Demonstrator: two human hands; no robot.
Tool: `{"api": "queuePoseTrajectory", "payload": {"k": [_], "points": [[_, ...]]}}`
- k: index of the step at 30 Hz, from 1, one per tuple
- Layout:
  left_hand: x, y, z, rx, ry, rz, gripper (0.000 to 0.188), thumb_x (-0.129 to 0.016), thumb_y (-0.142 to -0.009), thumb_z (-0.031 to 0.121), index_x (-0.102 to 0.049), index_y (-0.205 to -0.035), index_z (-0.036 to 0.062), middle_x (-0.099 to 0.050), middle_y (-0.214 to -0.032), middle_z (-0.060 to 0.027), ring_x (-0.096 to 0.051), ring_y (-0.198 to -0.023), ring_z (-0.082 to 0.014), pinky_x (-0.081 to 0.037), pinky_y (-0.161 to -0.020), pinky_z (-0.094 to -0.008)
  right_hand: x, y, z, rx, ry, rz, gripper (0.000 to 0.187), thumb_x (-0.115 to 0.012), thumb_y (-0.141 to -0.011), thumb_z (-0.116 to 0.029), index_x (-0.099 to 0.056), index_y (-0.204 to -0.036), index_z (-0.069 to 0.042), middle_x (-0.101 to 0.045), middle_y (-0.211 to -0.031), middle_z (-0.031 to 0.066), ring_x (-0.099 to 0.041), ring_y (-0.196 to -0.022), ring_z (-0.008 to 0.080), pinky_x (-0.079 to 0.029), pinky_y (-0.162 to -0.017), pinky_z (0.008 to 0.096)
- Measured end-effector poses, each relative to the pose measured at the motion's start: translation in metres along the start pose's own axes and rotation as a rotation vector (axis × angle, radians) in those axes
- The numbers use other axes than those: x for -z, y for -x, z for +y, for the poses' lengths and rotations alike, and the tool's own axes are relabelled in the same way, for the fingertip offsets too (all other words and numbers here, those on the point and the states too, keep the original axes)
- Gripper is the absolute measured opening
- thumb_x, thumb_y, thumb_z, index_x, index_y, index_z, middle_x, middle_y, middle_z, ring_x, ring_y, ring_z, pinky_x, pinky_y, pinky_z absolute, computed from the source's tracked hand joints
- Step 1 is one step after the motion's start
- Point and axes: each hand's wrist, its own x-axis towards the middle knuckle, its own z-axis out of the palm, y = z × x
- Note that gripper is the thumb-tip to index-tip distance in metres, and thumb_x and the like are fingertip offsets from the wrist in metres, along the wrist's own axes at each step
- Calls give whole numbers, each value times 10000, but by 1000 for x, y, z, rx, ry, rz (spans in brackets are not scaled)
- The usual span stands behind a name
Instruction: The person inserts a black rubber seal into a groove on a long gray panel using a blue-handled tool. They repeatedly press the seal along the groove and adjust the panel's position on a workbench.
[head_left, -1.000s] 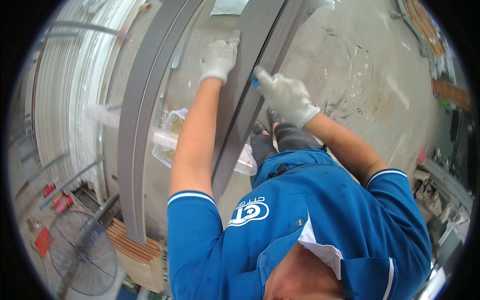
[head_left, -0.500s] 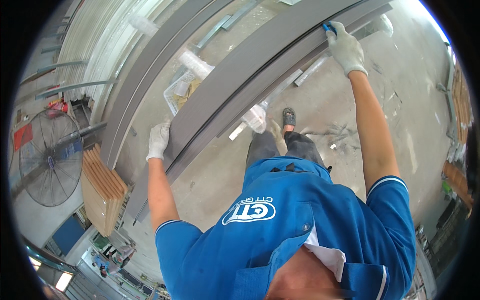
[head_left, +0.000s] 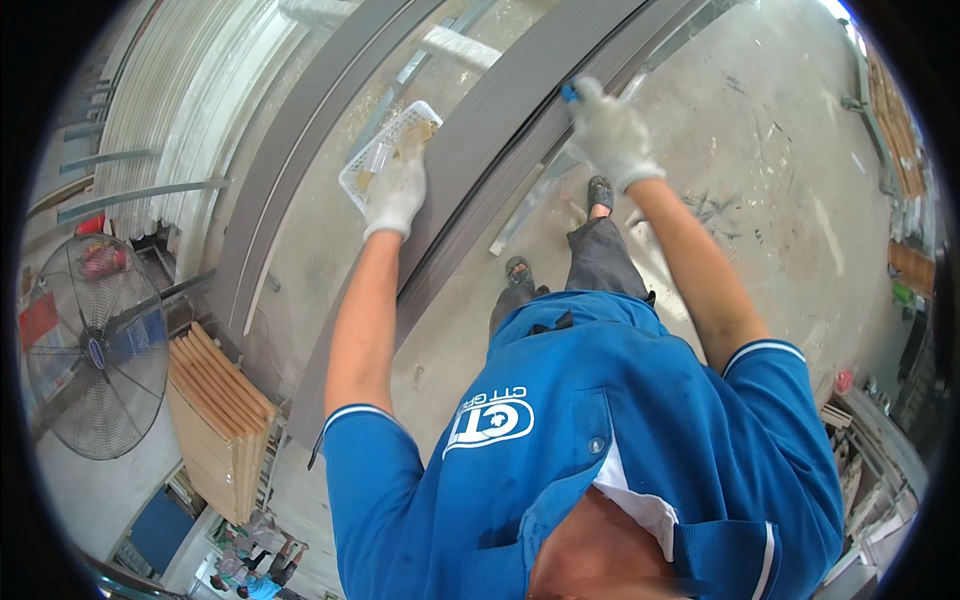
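A long grey board [head_left: 480, 120] with a dark groove slants across the space before me. My left hand [head_left: 397, 195], in a pale work glove, is closed at the board's far-left edge; its fingertips are partly hidden. Just beyond that hand a white plastic basket [head_left: 352, 178] holds brownish pieces. My right hand [head_left: 615, 135], gloved too and slightly blurred, is closed round a small blue tool [head_left: 570, 92], whose tip is at the board near the groove. The tool's exact kind is too small to tell.
Another long grey board [head_left: 290, 150] lies parallel on the left. White lengths [head_left: 190, 130] are stacked behind it, with metal rack arms [head_left: 150, 198] jutting out. A large fan [head_left: 95, 345] and stacked brown panels [head_left: 222, 420] stand at left. Other people [head_left: 262, 570] are far off at lower left.
My left hand has moved up and right along the board's edge, to beside the basket. My right hand has come down and left along the board with the blue tool. My feet have shifted.
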Motion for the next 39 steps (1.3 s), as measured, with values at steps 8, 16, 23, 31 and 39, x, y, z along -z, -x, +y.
{"api": "queuePoseTrajectory", "payload": {"k": [8,16,23,31,39], "points": [[-3,-13,-14,-176,71,-42,843,-270,-1018,704,-673,-1317,27,-600,-1367,-314,-538,-1327,-465,-390,-1131,-503,-49,181,-135,530,-85,-365,332,-605,-953,-219,-562,-1257,-91,-731,-884,207,-757,-789,357,-609,-625,462],[47,124,-236,-30,206,-168,706,-557,-968,622,-682,-1319,22,-649,-1378,-224,-598,-1305,-358,-427,-1102,-408,8,53,-18,152,-138,233,400,-600,-997,-378,-584,-1354,-199,-755,-1073,162,-715,-1042,379,-560,-881,493],[82,209,-379,228,87,-285,813,-491,-996,690,-658,-1324,-35,-662,-1347,-246,-600,-1309,-328,-420,-1111,-382,3,-18,1,-158,62,144,434,-501,-1019,-400,-575,-1399,-203,-725,-1196,199,-663,-1155,422,-501,-999,507],[68,187,-382,-189,106,-276,904,-339,-1010,750,-696,-1110,-74,-699,-1060,-331,-662,-1071,-468,-482,-941,-476,-53,92,-93,-158,15,132,376,-490,-1034,-365,-584,-1317,-136,-722,-1137,246,-686,-1079,446,-525,-938,536],[77,186,-362,-149,-11,-357,906,-310,-1013,751,-713,-1148,-49,-694,-1088,-334,-637,-1082,-517,-484,-936,-509,-93,231,-217,-178,71,-39,291,-506,-1045,-258,-554,-1290,-108,-734,-953,209,-739,-900,401,-574,-767,539]]}}
